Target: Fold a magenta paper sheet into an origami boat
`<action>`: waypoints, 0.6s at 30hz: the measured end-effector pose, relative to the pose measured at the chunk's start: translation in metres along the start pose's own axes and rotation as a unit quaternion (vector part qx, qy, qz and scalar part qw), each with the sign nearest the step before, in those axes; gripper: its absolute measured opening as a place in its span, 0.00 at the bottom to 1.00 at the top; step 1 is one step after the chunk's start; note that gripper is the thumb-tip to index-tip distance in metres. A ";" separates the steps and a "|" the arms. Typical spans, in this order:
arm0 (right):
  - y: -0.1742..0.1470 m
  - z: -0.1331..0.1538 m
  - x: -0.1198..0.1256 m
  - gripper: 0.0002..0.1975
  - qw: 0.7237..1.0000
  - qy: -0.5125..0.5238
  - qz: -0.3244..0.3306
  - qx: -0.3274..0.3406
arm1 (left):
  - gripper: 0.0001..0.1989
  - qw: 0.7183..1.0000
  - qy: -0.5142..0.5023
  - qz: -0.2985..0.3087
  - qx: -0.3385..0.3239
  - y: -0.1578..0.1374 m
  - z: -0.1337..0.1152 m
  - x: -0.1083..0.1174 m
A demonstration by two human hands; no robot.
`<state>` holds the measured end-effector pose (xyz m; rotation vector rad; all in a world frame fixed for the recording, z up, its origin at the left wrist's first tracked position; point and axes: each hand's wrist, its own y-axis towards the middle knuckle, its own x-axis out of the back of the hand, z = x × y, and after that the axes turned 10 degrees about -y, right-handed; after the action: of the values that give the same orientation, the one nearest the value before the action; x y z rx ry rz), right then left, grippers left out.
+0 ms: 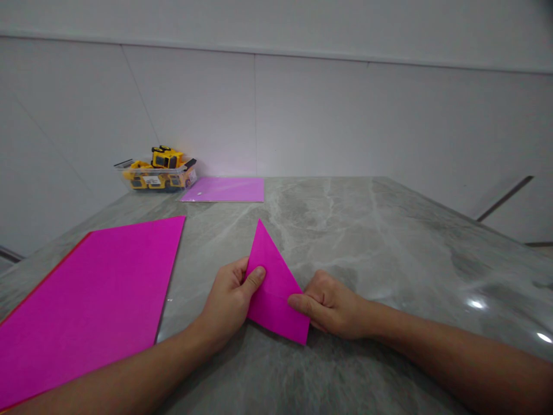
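Pinching one folded magenta paper [277, 285] in two hands, over one table [367, 230].
Nearest, gripping its left edge with the left hand [231, 297] and its right edge with the right hand [334, 302], both thumbs pressed on the front, fingers curled behind, one sharp corner pointing away; to the left, one large magenta sheet [108, 276], red along its edge; farther, one lilac sheet [228, 189]; at its left end, one clear box [152, 180] of yellow toy vehicles [166, 158], too overlapped to count.

Dim soft light, glare spots on glossy tabletop [415, 253], dark upper-right corner
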<state>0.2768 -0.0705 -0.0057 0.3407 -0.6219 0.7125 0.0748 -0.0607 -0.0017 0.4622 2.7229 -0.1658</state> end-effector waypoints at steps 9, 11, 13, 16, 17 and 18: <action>0.001 0.000 0.002 0.33 0.997 0.022 0.050 0.059 | 0.17 0.998 0.011 0.038 0.049 -0.003 -0.001 -0.002; 0.001 0.000 0.002 0.33 0.997 0.027 0.050 0.056 | 0.17 0.996 0.006 0.061 0.064 -0.004 0.001 -0.003; 0.001 0.000 0.001 0.33 0.997 0.033 0.044 0.058 | 0.16 0.993 0.000 0.087 0.079 -0.006 0.002 -0.003; 0.000 0.001 -0.001 0.32 0.996 0.046 0.035 0.067 | 0.16 0.991 -0.004 0.102 0.086 -0.006 0.001 -0.005; 0.000 0.002 -0.002 0.32 0.996 0.053 0.032 0.067 | 0.15 0.991 -0.006 0.105 0.087 -0.006 0.000 -0.005; 0.000 0.002 -0.002 0.32 0.995 0.063 0.034 0.065 | 0.15 0.990 -0.007 0.107 0.089 -0.006 -0.001 -0.005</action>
<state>0.2744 -0.0730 -0.0055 0.3931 -0.4706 0.8352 0.0766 -0.0681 0.0010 0.7951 2.6337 -0.3533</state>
